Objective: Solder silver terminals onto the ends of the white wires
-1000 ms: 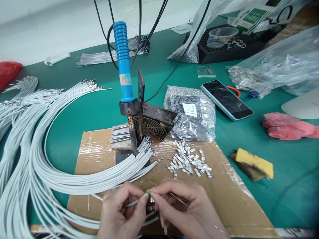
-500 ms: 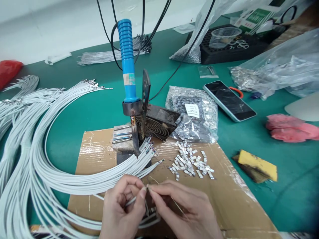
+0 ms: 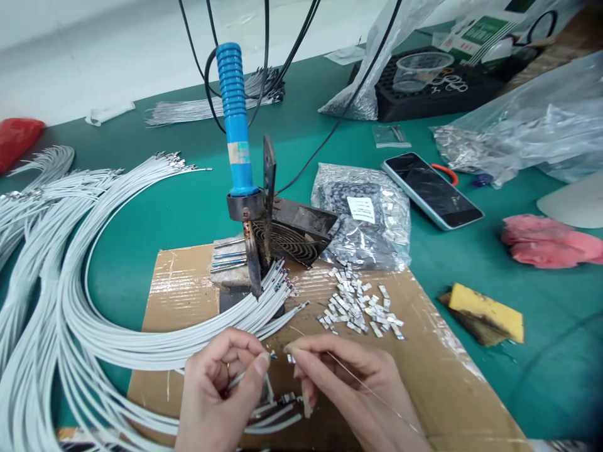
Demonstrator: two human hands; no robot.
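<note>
My left hand is closed, thumb against forefinger, on the end of a white cable, whose small coloured tip shows beside the thumb. To its right, my right hand pinches a thin wire that trails across the palm side toward the lower right. A small metal piece lies just by the right fingertips. The hands are apart, over the cardboard. Behind them lies a bundle of white cables, its ends under a blue-handled soldering iron in a stand.
Small metal pieces lie scattered on the cardboard. Behind are a fan and a plastic bag of parts. A phone, yellow sponge and pink cloth lie rightward. More white cables fill the left.
My hands have moved apart: the left shifted slightly left, and the right a little to the right. A small coloured cable tip now shows between them.
</note>
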